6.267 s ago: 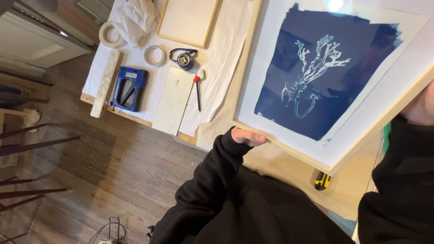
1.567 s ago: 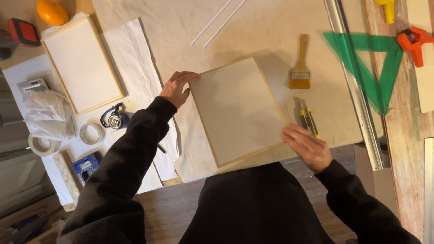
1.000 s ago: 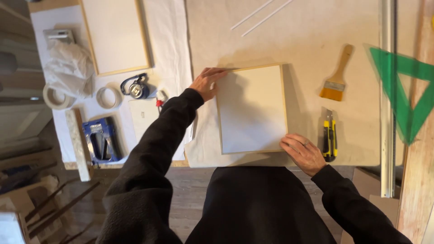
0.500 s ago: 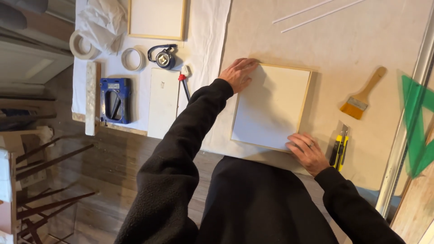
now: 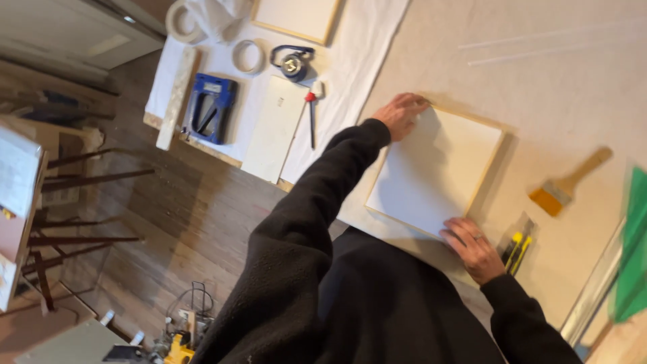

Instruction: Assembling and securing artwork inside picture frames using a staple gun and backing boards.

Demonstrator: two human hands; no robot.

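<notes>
A pale square panel with a thin wooden frame edge (image 5: 437, 172) lies flat, back side up, on a beige work surface (image 5: 539, 87). My left hand (image 5: 400, 114) rests on its far left corner, fingers laid over the edge. My right hand (image 5: 474, 248) presses on the near right corner, palm down. Both arms wear black sleeves. A yellow and black utility knife (image 5: 515, 247) lies just right of my right hand.
A paint brush with a wooden handle (image 5: 567, 184) lies right of the panel. On a white cloth at the left sit a blue staple gun (image 5: 211, 108), tape rolls (image 5: 248, 56), a tape measure (image 5: 293, 63), a red-tipped tool (image 5: 312, 111) and another framed panel (image 5: 296, 17). A green triangle ruler (image 5: 632, 263) is at the right edge.
Earlier I held a framed blue print upright; it has since been laid face down on the table. Over the last second only the camera view has rotated; both hands keep their corners.
</notes>
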